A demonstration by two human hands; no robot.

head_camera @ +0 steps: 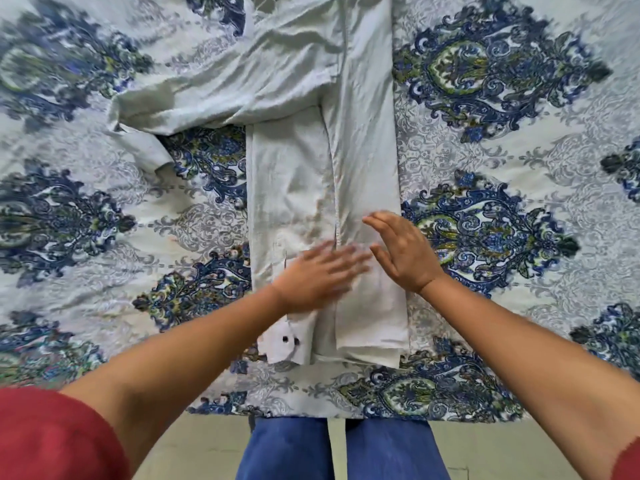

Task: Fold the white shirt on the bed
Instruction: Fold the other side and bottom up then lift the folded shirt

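Observation:
The white shirt (363,140) lies lengthwise on the bed in a long narrow strip, its right side folded in over the body. One sleeve (194,98) spreads out to the left, loose and crumpled. A cuff with dark buttons (289,342) pokes out at the strip's near left corner. My left hand (318,275) is flat and blurred on the near part of the shirt, fingers apart. My right hand (403,251) hovers just right of it over the folded edge, palm open, holding nothing.
The bed is covered by a pale sheet with blue and green paisley medallions (491,74). Its near edge (311,415) runs across the bottom, with my blue trousers (291,448) and a pale floor below it.

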